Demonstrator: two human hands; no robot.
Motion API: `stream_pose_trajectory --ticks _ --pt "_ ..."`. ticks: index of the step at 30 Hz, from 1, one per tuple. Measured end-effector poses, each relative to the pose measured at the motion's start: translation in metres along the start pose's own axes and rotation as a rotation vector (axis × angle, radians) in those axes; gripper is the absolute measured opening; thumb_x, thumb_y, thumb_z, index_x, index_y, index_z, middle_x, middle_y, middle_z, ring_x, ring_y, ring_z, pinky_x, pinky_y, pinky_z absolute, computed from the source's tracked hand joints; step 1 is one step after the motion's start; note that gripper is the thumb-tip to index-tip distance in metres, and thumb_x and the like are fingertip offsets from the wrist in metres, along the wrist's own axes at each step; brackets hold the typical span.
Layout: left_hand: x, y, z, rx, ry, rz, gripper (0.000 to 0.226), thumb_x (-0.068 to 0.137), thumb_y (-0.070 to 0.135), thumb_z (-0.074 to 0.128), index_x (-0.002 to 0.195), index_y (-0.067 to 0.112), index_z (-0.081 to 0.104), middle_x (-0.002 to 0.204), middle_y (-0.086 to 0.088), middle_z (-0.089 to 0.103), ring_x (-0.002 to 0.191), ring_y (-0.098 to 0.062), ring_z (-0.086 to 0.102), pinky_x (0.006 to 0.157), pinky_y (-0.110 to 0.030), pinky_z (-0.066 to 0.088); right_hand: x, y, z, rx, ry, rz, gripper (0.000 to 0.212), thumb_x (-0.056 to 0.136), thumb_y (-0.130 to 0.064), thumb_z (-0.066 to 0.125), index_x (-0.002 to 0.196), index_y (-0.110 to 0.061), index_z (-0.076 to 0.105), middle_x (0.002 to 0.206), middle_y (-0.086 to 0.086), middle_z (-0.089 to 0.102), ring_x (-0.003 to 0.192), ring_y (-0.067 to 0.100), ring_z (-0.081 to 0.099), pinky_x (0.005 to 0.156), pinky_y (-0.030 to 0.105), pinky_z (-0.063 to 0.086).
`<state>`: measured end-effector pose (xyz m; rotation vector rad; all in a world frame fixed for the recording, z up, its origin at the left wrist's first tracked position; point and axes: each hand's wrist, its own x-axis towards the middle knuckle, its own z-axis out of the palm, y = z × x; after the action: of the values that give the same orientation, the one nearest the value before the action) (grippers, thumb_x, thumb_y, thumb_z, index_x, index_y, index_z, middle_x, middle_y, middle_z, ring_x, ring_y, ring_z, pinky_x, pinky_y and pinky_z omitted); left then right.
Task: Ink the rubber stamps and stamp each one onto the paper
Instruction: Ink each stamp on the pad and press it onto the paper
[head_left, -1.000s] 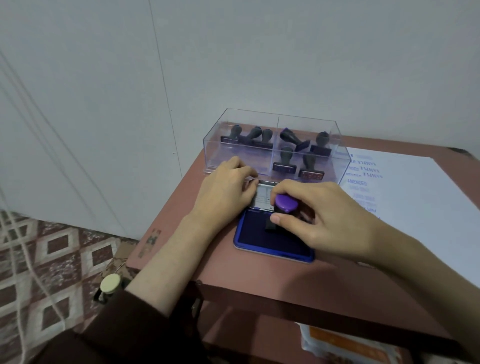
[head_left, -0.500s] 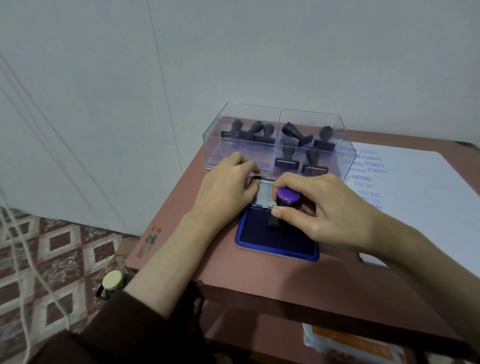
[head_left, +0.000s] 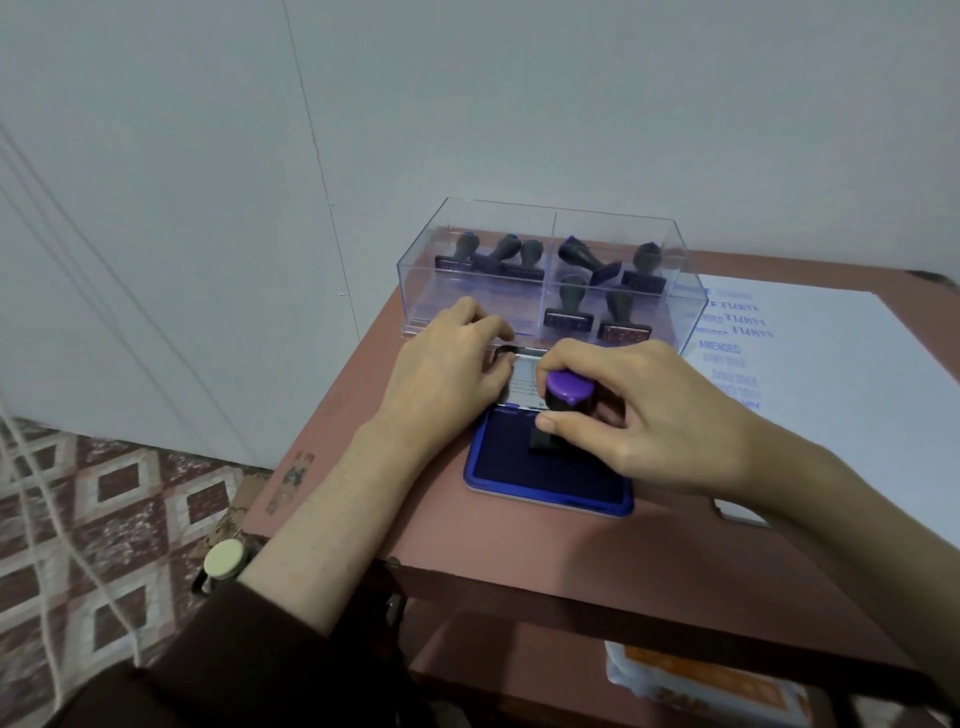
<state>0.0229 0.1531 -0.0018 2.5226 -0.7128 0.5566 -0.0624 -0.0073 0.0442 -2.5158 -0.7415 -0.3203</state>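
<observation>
My right hand (head_left: 639, 415) grips a black rubber stamp with a purple cap (head_left: 569, 385), its base down on the dark pad of the blue ink pad (head_left: 545, 475). My left hand (head_left: 449, 374) rests on the ink pad's open lid (head_left: 524, 382), fingers curled over its left edge. The white paper (head_left: 841, 384) lies to the right with several blue imprints near its left side. A clear two-compartment box (head_left: 550, 270) behind the pad holds several dark stamps.
The reddish table (head_left: 519, 545) stands in a corner against a white wall; its left and front edges are near the pad. A small white object (head_left: 743, 512) lies by my right wrist. A packet (head_left: 701, 686) sits on the shelf below.
The stamp stays on the ink pad in my right hand; both hands keep their places. Only the camera view shifted slightly.
</observation>
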Motion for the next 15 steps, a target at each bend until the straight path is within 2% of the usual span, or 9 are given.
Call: stream_pose_trajectory --ticks 10,15 --pt "-0.0014 0.0009 -0.0005 0.006 -0.012 -0.006 0.024 0.089 0.033 0.056 0.106 0.019 0.064 0.104 -0.001 0.055 0.096 -0.018 0.057 0.072 -0.034 0.046 -0.0014 -0.0012 -0.0006 0.028 0.01 -0.001 0.012 0.08 -0.026 0.061 0.078 -0.021 0.051 0.047 -0.012 0.038 0.049 0.006 0.041 0.05 0.01 0.03" --pt "0.0015 0.0031 -0.005 0.049 -0.079 -0.012 0.028 0.09 0.036 0.053 0.112 0.02 0.062 0.109 0.001 0.054 0.099 -0.018 0.055 0.071 -0.029 0.04 -0.0058 -0.0025 0.0007 0.067 0.016 0.011 0.018 0.084 -0.021 0.064 0.08 -0.026 0.047 0.055 -0.018 0.048 0.05 0.002 0.042 0.051 0.009 0.03"
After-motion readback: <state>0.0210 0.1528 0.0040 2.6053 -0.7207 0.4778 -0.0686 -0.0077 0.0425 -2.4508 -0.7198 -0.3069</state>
